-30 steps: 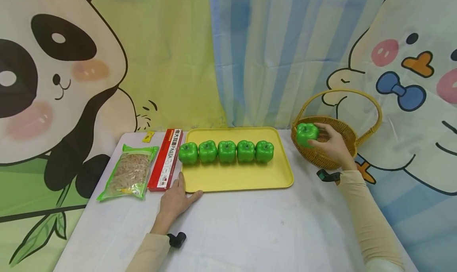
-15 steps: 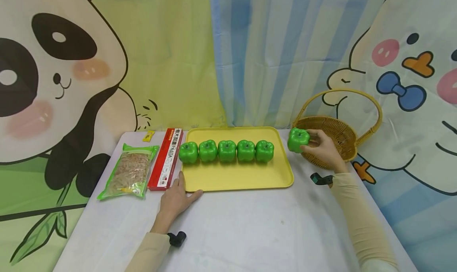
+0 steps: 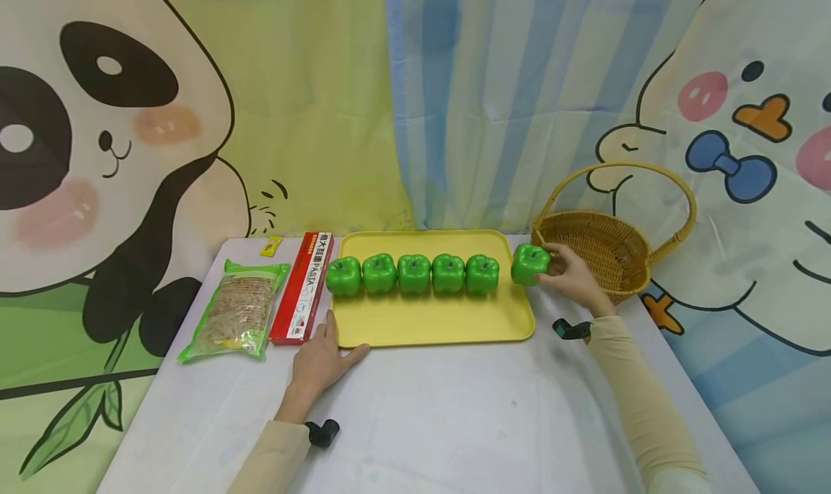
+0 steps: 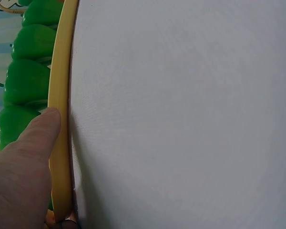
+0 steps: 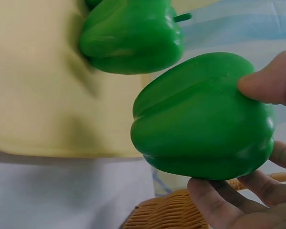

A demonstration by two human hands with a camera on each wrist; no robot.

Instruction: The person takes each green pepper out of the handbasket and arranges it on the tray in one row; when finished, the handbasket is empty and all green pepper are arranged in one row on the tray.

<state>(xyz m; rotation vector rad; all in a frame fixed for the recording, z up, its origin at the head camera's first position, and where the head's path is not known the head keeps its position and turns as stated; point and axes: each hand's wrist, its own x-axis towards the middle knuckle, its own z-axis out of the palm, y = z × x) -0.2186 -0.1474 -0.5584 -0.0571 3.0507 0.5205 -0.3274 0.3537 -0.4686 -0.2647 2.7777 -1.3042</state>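
Note:
A green bell pepper (image 3: pixel 529 265) is pinched between the thumb and fingers of my right hand (image 3: pixel 573 278), over the right rim of the yellow tray (image 3: pixel 428 324). In the right wrist view this bell pepper (image 5: pixel 205 117) fills the middle, tilted on its side. Several more green bell peppers (image 3: pixel 413 275) stand in a row along the tray. My left hand (image 3: pixel 318 364) rests at the tray's front left corner, thumb and fingers spread. The left wrist view has its thumb (image 4: pixel 43 131) lying against the tray rim (image 4: pixel 62 86).
Right of the tray stands a wicker basket (image 3: pixel 607 245) with a tall handle. Left of it lie a red and white pasta box (image 3: pixel 301 288), a green-edged clear packet (image 3: pixel 235 310) and a small yellow packet (image 3: pixel 270 247). A printed curtain (image 3: pixel 311 104) hangs behind the table.
My right hand has carried the bell pepper leftward from over the basket to the tray's right edge. The left hand has stayed at the tray corner.

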